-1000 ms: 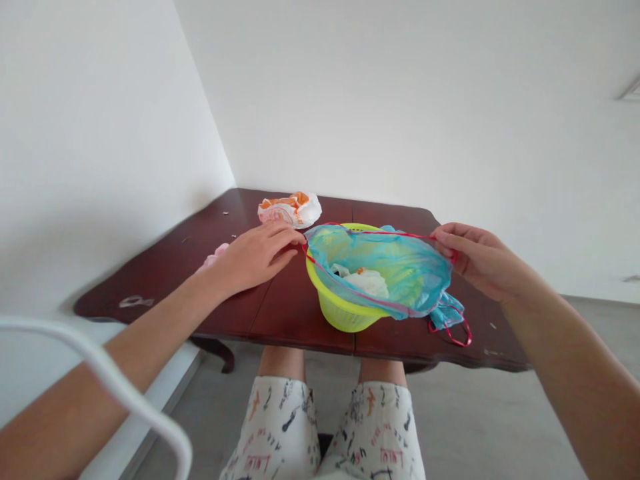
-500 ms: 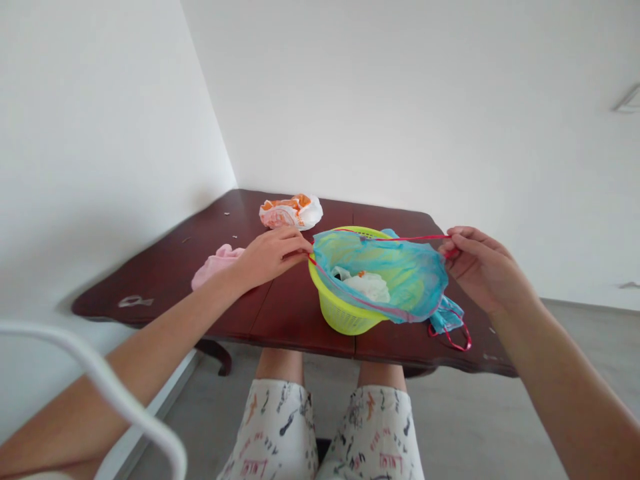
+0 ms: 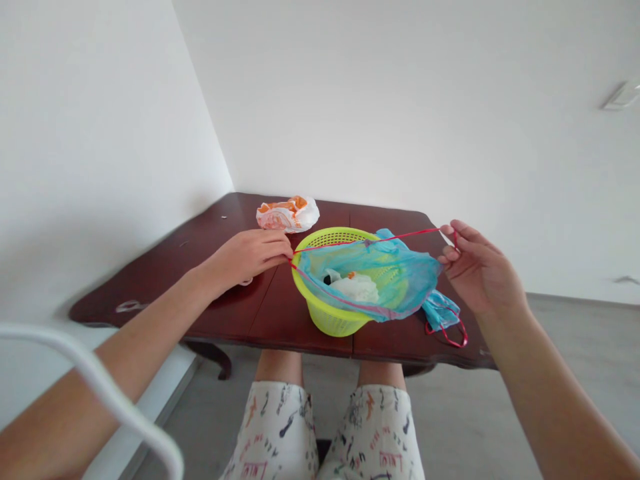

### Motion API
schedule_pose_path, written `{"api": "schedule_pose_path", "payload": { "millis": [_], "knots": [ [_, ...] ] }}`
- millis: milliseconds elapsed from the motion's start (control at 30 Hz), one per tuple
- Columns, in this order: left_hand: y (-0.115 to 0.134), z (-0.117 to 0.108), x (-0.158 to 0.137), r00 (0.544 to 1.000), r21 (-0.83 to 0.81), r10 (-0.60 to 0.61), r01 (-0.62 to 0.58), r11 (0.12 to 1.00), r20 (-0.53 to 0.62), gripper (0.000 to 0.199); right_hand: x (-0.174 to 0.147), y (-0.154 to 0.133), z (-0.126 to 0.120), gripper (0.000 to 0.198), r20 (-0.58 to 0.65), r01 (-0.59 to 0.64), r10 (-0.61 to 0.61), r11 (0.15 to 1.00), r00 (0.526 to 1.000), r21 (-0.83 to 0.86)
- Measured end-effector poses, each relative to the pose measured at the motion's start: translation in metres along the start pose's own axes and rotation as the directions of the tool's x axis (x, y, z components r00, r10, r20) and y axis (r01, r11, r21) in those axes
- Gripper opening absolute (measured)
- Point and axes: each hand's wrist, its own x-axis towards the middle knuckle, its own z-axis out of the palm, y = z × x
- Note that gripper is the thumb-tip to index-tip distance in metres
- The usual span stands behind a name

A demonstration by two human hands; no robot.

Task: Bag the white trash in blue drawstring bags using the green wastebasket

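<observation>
A translucent blue drawstring trash bag (image 3: 410, 275) sits partly inside a yellow-green plastic basket (image 3: 330, 321) and hangs over its right side. Crumpled white plastic (image 3: 357, 288) with a bit of orange shows within the bag. My left hand (image 3: 257, 255) is closed in a pinch on the red drawstring at the basket's left rim. Off to the right, my right hand (image 3: 477, 263) grips the other end of the red drawstring (image 3: 415, 233), which runs taut across the bag's mouth.
A crumpled white-and-orange plastic bag (image 3: 289, 215) lies at the back of the dark red table (image 3: 295, 307). Another folded blue bag (image 3: 441, 311) with a red string rests right of the basket. A white cable (image 3: 100, 380) crosses the lower left, near my left forearm.
My hands have moved apart, the left one leftward, drawing the red string out longer. The bag's mouth has narrowed and shifted left, and my left hand now covers the pink cloth.
</observation>
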Motion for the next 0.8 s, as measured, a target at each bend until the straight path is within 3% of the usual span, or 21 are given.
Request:
{"api": "schedule_pose_path", "payload": {
  "millis": [100, 200, 267, 333, 433, 500, 567, 633, 800],
  "knots": [
    [-0.001, -0.013, 0.000, 0.996, 0.102, -0.047, 0.039, 0.994, 0.070, 0.031, -0.007, -0.008, 0.007, 0.030, 0.040, 0.013, -0.011, 0.998, 0.999, -0.055],
    [-0.003, -0.020, -0.005, 0.973, 0.122, -0.230, 0.229, 0.966, -0.002, 0.019, -0.013, -0.014, 0.011, 0.032, 0.056, 0.041, -0.037, 0.996, 0.998, -0.083],
    [-0.003, -0.018, -0.009, 0.914, -0.039, -0.384, 0.382, 0.923, -0.133, 0.015, -0.015, -0.014, 0.011, 0.030, 0.047, 0.049, -0.046, 0.996, 0.998, -0.079],
    [0.000, -0.013, -0.009, 0.806, -0.389, -0.534, 0.421, 0.820, -0.253, 0.022, -0.017, -0.011, 0.010, 0.028, 0.044, 0.044, -0.041, 0.996, 0.998, -0.082],
    [0.007, -0.007, -0.001, 0.631, -0.854, -0.740, 0.231, 0.466, -0.233, 0.030, -0.018, -0.006, 0.010, 0.023, 0.076, 0.012, -0.004, 0.995, 0.997, -0.098],
    [0.011, -0.006, 0.008, 0.564, -0.973, -0.816, 0.096, 0.212, -0.122, 0.025, -0.019, -0.005, 0.012, 0.023, 0.100, -0.031, 0.038, 0.996, 0.994, -0.078],
    [0.014, -0.008, 0.017, 0.519, -0.999, -0.854, -0.001, 0.038, -0.033, 0.018, -0.020, -0.006, 0.015, 0.025, 0.113, -0.085, 0.089, 0.996, 0.990, -0.033],
    [0.015, -0.009, 0.024, 0.476, -0.998, -0.879, -0.062, -0.013, -0.018, 0.018, -0.019, -0.009, 0.018, 0.025, 0.113, -0.131, 0.127, 0.991, 0.985, 0.031],
    [0.012, -0.013, 0.035, 0.417, -0.989, -0.907, -0.147, -0.010, -0.053, 0.024, -0.015, -0.015, 0.025, 0.021, 0.068, -0.146, 0.137, 0.977, 0.988, 0.157]
  ]
}}
